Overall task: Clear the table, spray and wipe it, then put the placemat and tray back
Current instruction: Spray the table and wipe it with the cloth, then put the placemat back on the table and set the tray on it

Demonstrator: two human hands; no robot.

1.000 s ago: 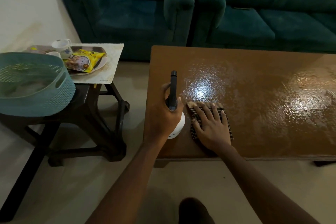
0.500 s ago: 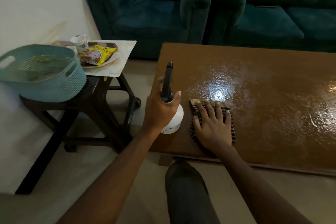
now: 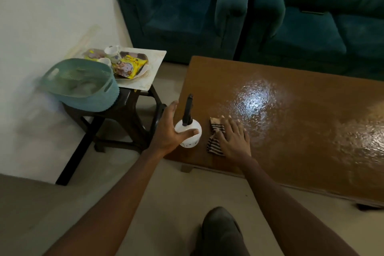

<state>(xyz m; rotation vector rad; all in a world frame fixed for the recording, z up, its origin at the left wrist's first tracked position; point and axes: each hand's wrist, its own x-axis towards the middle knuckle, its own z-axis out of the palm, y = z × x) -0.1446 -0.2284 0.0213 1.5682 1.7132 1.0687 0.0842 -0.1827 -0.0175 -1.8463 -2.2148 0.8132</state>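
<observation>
**Now the cloth sits under the right hand, with the wet worktop to its right**

The striped cloth (image 3: 214, 144) lies near the worktop's (image 3: 291, 147) near-left corner, its long axis running from the near edge toward the far one. The right hand (image 3: 233, 141) presses flat on it, fingers straight and together, so this hand is placed to wipe. From there the glossy, beaded patch (image 3: 254, 102) spreads toward the far edge and rightward along the worktop's length. A wipe would probably run that way.

Just left of the cloth, the white spray bottle (image 3: 192, 140) with its black nozzle stands upright by the left edge. The left hand (image 3: 168, 129) is wide open beside it, fingers spread and thumb lying across its body, not curled round it.

The placemat (image 3: 154, 68) and tray (image 3: 143, 56) rest on the stool (image 3: 128, 106) off the worktop's left end, nearer the left hand.
</observation>
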